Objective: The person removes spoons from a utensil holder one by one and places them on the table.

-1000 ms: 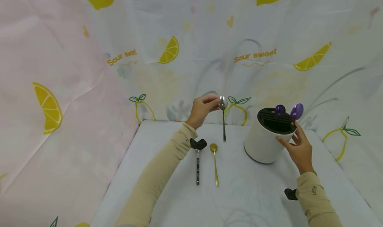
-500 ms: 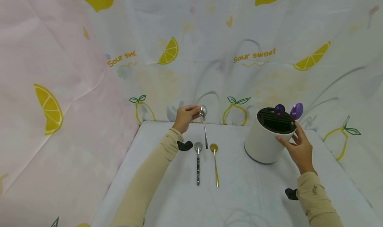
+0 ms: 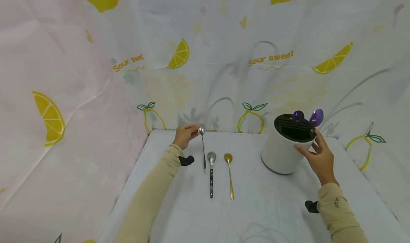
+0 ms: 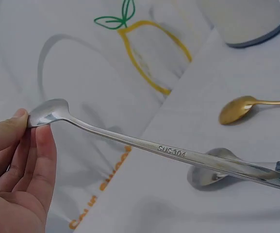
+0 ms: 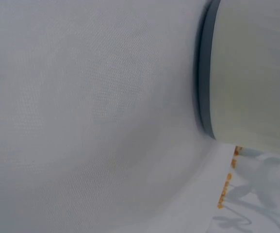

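Observation:
By the rim of its bowl, my left hand [image 3: 185, 136] pinches a silver spoon [image 4: 144, 145]. The spoon's long handle, stamped SUS304, hangs down above the far left of the table in the head view. To its right lie a spoon with a dark patterned handle [image 3: 211, 180] and a gold spoon [image 3: 231, 179]. My right hand [image 3: 320, 163] holds the side of a white utensil holder [image 3: 283, 154], thumb in front and fingers near the rim. Two purple spoons, one smaller [image 3: 298, 116] and one larger [image 3: 316, 118], stand in its black slotted top, bowls up.
A white cloth covers the table [image 3: 253, 214]. Behind it and at both sides hangs a lemon-printed cloth [image 3: 217, 75]. The right wrist view shows only the holder's lower wall [image 5: 256, 73] and cloth.
My left hand has carried the silver spoon left and lower, from between the gold spoon and the holder to left of the dark-handled spoon. My right hand stays on the holder.

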Demonstrator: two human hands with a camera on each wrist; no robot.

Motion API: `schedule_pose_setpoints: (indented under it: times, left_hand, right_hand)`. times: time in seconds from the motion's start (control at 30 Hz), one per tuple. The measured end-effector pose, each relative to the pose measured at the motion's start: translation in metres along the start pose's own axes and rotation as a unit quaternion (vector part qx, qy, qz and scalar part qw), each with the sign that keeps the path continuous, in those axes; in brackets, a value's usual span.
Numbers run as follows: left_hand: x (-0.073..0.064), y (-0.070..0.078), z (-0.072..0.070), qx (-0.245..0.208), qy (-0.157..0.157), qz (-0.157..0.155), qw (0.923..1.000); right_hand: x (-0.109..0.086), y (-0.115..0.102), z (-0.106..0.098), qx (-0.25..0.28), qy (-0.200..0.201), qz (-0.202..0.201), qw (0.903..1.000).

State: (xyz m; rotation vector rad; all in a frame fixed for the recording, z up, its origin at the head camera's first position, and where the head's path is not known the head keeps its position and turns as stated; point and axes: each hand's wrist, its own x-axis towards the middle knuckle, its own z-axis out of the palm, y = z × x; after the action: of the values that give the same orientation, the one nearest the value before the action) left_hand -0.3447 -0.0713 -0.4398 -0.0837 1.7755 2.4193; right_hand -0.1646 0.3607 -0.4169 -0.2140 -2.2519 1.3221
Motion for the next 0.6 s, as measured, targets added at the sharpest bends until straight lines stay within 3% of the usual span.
schedule_pose_setpoints:
  times: [0.2, 0.37, 0.6]
  left_hand:
    - [-0.001, -0.012, -0.018, -0.001, 0.020, -0.019, 0.9996]
    - [-0.005, -0.022, -0.032, 0.001, 0.051, -0.054, 0.9972]
    - [-0.011, -0.034, -0.042, 0.012, 0.061, -0.072, 0.9955]
  right_hand:
    - [0.004, 0.009, 0.000, -0.007, 0.007, 0.000, 1.0000]
    - [0.008, 0.023, 0.003, -0.020, 0.012, 0.005, 0.9997]
    - [0.009, 0.021, 0.002, -0.016, 0.012, 0.002, 0.9998]
